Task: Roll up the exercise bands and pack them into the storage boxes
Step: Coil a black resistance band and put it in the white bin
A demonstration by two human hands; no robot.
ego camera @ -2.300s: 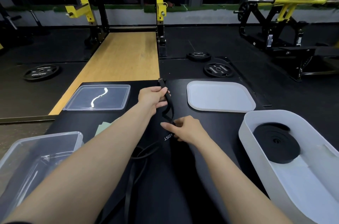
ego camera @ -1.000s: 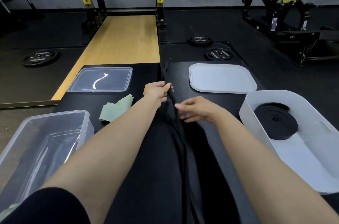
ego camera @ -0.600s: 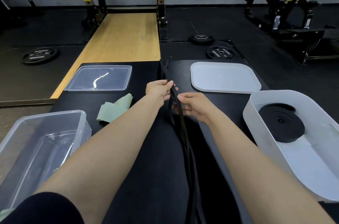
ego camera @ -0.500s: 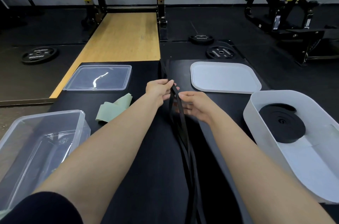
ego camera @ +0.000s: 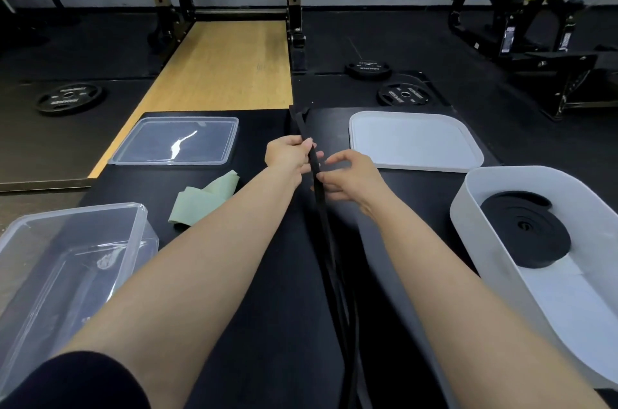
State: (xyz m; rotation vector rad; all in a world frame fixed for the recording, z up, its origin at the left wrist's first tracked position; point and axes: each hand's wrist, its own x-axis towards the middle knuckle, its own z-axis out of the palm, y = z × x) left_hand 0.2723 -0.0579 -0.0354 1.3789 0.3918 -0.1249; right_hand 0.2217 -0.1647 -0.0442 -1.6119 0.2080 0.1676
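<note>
A long black exercise band point(ego camera: 326, 234) lies stretched along the black mat, running from the mat's far edge toward me. My left hand point(ego camera: 289, 156) pinches it near its far end. My right hand point(ego camera: 351, 176) grips the same band just below, fingers curled on it. A rolled black band point(ego camera: 525, 229) lies inside the white storage box point(ego camera: 468, 208) at right. A pale green band point(ego camera: 204, 197) lies crumpled on the mat left of my arm. A clear storage box point(ego camera: 67, 248) stands at the near left.
The clear lid point(ego camera: 177, 141) lies at the mat's far left, the white lid point(ego camera: 414, 141) at far right. Weight plates point(ego camera: 403, 94) point(ego camera: 68, 97) rest on the floor beyond. A wooden platform point(ego camera: 220, 64) and yellow rack posts stand behind.
Both hands pulled the black band straight along the mat from a loose loop. In the last half second the right hand slid slightly down the band; the left hand kept its grip.
</note>
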